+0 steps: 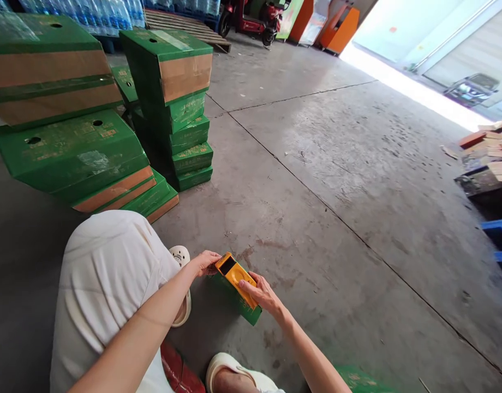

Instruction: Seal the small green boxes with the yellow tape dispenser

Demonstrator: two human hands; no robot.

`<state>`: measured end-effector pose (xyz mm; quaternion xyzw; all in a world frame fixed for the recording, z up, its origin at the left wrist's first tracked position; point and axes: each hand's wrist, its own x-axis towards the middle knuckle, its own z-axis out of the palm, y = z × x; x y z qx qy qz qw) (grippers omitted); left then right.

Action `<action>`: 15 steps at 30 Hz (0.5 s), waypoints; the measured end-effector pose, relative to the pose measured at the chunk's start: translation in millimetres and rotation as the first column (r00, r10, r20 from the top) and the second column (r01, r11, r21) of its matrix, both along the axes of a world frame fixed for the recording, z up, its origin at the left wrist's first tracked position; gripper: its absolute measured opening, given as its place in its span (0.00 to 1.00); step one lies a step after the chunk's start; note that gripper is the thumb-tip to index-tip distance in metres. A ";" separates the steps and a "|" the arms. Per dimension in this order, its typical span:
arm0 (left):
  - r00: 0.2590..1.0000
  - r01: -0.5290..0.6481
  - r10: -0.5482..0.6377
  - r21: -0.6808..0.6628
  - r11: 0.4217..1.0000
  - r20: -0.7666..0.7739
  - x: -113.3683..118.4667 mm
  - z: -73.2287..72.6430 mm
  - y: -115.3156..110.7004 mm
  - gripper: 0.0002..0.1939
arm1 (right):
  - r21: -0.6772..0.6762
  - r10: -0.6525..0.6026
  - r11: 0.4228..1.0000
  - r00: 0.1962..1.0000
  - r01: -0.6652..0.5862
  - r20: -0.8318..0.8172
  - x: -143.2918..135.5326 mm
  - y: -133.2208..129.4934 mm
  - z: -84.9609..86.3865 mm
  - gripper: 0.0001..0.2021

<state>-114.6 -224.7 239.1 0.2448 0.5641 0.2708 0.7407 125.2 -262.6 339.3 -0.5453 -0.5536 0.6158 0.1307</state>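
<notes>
Grip, left: your left grip (205,263) is closed on the upper left corner of a yellow-orange device (237,277), fingertips at the edge beside its dark screen (227,265). Whether these fingers also reach the box beneath, you cannot tell from this view.

Grip, right: your right grip (262,293) wraps the opposite, lower side, thumb laid over the face. Holding both ends probably steadies the device and keeps its screen turned up toward you.

Position: the device is between your hands, low in front of you, over a small green box (251,315); contact between the two is unclear.

Surroundings, left to right: large green boxes (71,150) lie stacked on the floor (316,229), a narrower green stack (191,136) just beside them, likely piled to save space. Your bent white-clad knee (112,251) stands near the left arm. At the right edge, a blue container (500,232) sits well apart from your hands.
</notes>
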 end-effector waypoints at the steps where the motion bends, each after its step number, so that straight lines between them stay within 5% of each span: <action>1: 1.000 -0.020 0.020 0.000 1.000 -0.019 1.5 -0.6 0.8 0.28 | 0.001 0.005 1.000 1.000 -0.005 -0.003 1.2 1.0 -2.0 0.30; 10: 0.960 -0.139 0.169 0.143 0.980 -0.223 14.6 0.5 1.4 0.16 | -0.113 0.059 0.992 0.998 -0.055 0.025 3.7 5.3 -4.5 0.36; 15: 0.903 -0.139 0.211 0.213 0.967 -0.373 -2.7 -1.7 3.2 0.08 | -0.121 0.101 0.988 0.992 -0.091 0.077 15.4 1.6 2.9 0.36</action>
